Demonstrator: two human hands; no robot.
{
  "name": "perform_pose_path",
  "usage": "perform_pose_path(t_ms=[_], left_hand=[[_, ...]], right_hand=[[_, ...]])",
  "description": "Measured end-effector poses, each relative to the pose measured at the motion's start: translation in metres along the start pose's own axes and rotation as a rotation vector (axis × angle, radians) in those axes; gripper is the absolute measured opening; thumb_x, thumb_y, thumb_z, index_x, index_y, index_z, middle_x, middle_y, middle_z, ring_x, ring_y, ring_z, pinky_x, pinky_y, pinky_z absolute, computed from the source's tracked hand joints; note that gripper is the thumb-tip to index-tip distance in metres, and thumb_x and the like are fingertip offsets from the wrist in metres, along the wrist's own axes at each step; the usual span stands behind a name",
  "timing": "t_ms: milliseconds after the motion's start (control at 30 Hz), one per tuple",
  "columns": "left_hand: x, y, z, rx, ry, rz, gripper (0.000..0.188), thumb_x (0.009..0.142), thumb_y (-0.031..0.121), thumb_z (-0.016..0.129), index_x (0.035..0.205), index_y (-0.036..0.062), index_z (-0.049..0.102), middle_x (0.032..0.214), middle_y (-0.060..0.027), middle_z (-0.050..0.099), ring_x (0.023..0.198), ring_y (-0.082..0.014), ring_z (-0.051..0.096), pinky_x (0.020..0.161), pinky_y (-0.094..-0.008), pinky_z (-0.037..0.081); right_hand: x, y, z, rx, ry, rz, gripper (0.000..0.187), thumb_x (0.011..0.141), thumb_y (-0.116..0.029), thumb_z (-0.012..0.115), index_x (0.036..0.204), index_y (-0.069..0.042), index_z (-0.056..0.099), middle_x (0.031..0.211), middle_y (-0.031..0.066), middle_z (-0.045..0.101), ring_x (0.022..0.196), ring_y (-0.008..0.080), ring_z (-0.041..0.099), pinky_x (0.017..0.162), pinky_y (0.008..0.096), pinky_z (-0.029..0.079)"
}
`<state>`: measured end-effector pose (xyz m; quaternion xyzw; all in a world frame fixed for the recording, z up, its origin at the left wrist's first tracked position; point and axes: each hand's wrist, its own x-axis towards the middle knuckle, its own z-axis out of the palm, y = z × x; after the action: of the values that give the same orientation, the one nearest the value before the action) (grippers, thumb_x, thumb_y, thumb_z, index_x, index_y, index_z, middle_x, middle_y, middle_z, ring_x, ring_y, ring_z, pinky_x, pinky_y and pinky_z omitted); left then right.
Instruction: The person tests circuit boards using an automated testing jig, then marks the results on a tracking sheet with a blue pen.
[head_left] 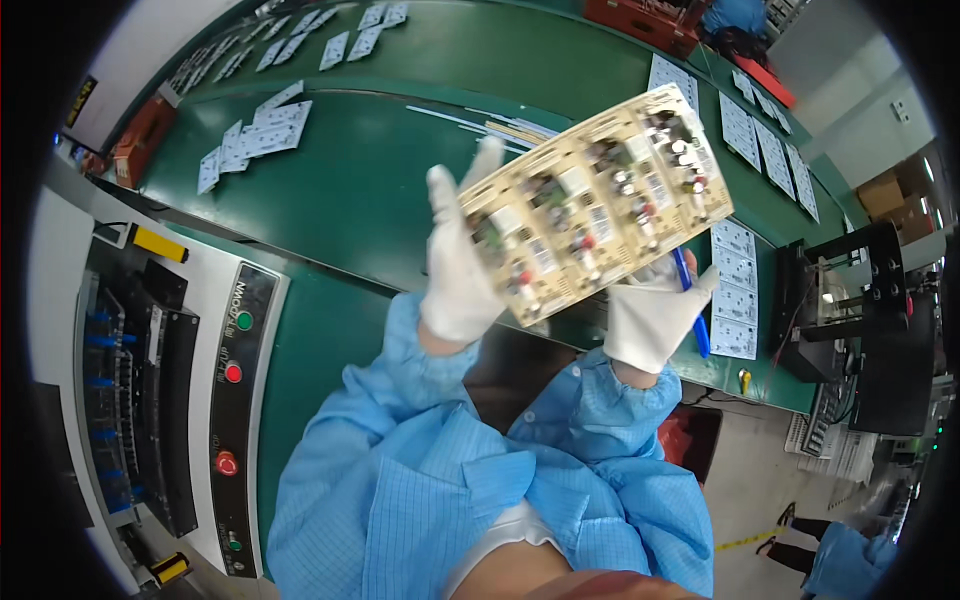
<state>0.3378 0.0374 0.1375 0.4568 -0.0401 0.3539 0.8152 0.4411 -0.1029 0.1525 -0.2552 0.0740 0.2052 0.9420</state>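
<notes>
A tan circuit board panel (560, 239), made of several joined boards with mounted components, is held up tilted over the bench. My gloved left hand (458, 262) grips its left end, with the thumb and fingers at the edge. At the lower right edge of the panel is my gloved right hand (650, 318), its fingers partly hidden behind the board. A blue pen (700, 318) is held in that hand, slanting down past the thumb. Whether the right fingers also bear the panel's weight I cannot tell.
White board panels (733, 290) lie at right on the green bench (350, 180); smaller boards (262, 135) lie at left. Thin strips (490, 125) rest behind the held panel. A machine with a button panel (235, 400) stands left, a monitor (890, 340) right. Another person (850, 555) is lower right.
</notes>
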Motion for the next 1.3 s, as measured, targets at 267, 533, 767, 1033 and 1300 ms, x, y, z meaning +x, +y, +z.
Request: perform_pose_path(t_ms=[267,533,767,1033,1300], left_hand=[[0.064,-0.036,0.041,-0.385,0.371,-0.260,0.062,0.099,0.057,0.017,0.147,0.0191,0.029,0.146,-0.0109,0.038,0.130,-0.0326,0.042,0.107,-0.0491,0.037],[0.069,-0.005,0.028,-0.155,0.323,-0.072,0.073,0.097,0.061,0.017,0.146,0.0081,0.027,0.137,-0.0155,0.046,0.121,-0.0301,0.053,0.098,-0.0430,0.049],[0.043,-0.007,0.029,-0.241,0.346,-0.155,0.070,0.099,0.057,0.019,0.142,0.0052,0.036,0.128,-0.0158,0.054,0.115,-0.0267,0.057,0.096,-0.0403,0.050],[0.035,-0.001,0.020,-0.267,0.303,-0.174,0.076,0.094,0.064,0.026,0.140,0.0052,0.040,0.127,-0.0156,0.054,0.114,-0.0263,0.057,0.096,-0.0393,0.050],[0.032,0.004,0.021,-0.197,0.354,-0.184,0.077,0.095,0.063,0.019,0.140,0.0039,0.039,0.127,-0.0173,0.055,0.113,-0.0269,0.059,0.096,-0.0390,0.050]], right_hand=[[0.035,-0.060,-0.051,0.104,0.027,-0.217,0.034,0.098,-0.045,0.039,0.083,-0.015,0.048,0.054,-0.0028,0.041,0.040,0.0138,0.035,0.047,0.0243,0.039],[-0.003,-0.027,-0.027,-1.154,0.055,-1.226,0.015,0.089,-0.014,0.057,0.085,-0.006,0.046,0.074,0.0044,0.053,0.058,0.0092,0.050,0.047,0.0248,0.040],[0.008,0.028,-0.024,-1.360,-0.204,-1.257,0.020,0.076,-0.003,0.066,0.073,-0.007,0.047,0.067,0.0127,0.061,0.043,0.0260,0.055,0.044,0.0321,0.046],[0.009,0.029,-0.039,-1.347,-0.131,-1.252,0.034,0.088,-0.017,0.053,0.115,0.004,0.052,0.069,0.0051,0.054,0.048,0.0154,0.050,0.048,0.0273,0.045],[0.024,0.019,-0.023,-0.697,-0.199,-0.790,0.020,0.084,0.002,0.058,0.103,0.003,0.051,0.078,0.0092,0.056,0.060,0.0111,0.052,0.052,0.0236,0.043]])
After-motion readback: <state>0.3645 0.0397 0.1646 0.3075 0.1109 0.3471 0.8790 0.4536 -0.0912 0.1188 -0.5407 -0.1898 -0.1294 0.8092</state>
